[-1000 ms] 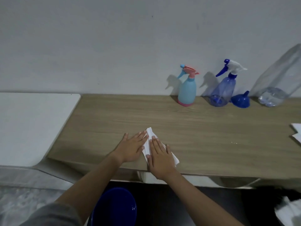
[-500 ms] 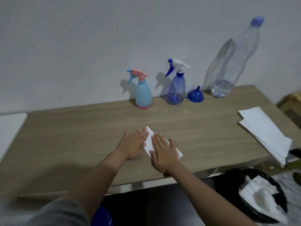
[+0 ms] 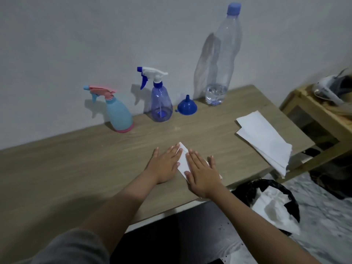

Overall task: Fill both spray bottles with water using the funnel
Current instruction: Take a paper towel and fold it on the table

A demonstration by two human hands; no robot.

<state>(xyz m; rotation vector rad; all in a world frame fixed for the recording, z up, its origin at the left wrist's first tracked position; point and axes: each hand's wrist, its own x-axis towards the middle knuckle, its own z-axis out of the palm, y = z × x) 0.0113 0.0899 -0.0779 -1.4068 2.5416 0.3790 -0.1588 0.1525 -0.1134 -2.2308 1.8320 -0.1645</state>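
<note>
Still, both hands (image 3: 183, 168) stay flat on the folded tissue (image 3: 183, 161).

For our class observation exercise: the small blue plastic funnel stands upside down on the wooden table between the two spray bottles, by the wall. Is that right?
Not quite. In the head view the small blue plastic funnel stands upside down on the wooden table by the wall, but between the clear blue spray bottle and the tall clear water bottle.

No legible text, label, brand or number anywhere; water bottle (image 3: 222, 60) bare of any label; both spray bottles, the pale blue (image 3: 118, 115) and the clear blue (image 3: 161, 103), carry no readable markings.
</note>
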